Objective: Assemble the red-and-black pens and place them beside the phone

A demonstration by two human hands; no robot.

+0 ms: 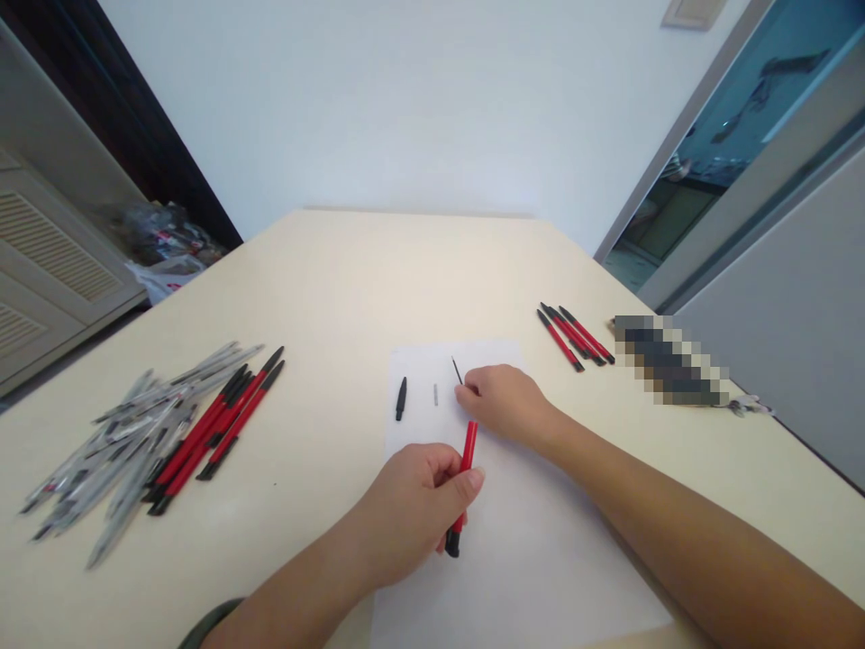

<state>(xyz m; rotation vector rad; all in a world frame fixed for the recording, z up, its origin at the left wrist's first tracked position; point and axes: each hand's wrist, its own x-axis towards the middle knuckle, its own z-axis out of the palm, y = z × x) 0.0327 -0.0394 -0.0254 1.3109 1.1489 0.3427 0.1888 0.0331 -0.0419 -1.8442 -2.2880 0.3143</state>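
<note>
My left hand (425,505) is closed around a red pen barrel (471,440), thumb on top, its black end pointing down toward me. The barrel's upper end has no tip on it. Just above, my right hand (504,403) pinches a thin dark pen refill (457,370); its narrow point sticks out past the fingers, while the rest is hidden by the hand. Left of the refill, a small spring (436,395) lies on the white paper (533,559). A black pen tip piece (401,398) rests farther left on the same sheet.
On the left of the table (405,279) lies a pile of clear pen refills in wrappers (128,451), beside several red and black pens (209,433). Several more red pens (574,338) lie at the right, near a blurred-out object (669,361). A wall (419,108) stands behind.
</note>
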